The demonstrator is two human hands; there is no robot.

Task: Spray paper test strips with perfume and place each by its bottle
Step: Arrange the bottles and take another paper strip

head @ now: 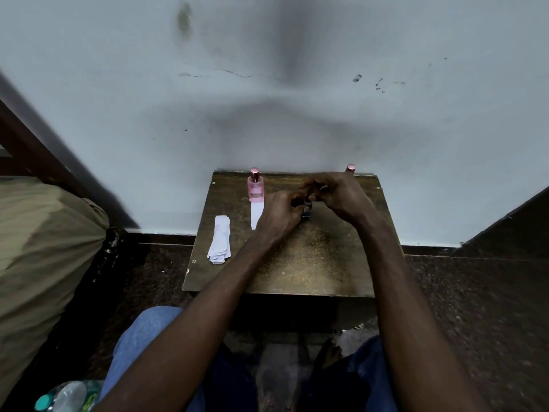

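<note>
A small, worn brown wooden table point(312, 263) stands pushed against a pale blue-grey wall point(297, 114) marked with dark smudges and scuffs. At 11 o'clock on the tabletop a pink glass perfume bottle with a rose-gold cap point(255, 187) stands upright, and a single white paper strip point(256, 215) lies flat just in front of it, one end touching its base. At 9 o'clock lies a loose stack of white paper strips point(219, 243). A second rose-gold cap point(350, 168) shows at 1 o'clock, the rest hidden behind the right hand point(335, 194).

Both hands meet near the table's centre. The left hand point(279, 217) curls round a small dark object point(307, 207), and the right hand's bent fingers pinch its top; what it is cannot be told.

Dark speckled flooring point(475, 292) surrounds the table. An olive cloth bundle point(44, 248) sits at 9 o'clock, a clear plastic bottle with a teal cap point(68, 396) at 7 o'clock.
</note>
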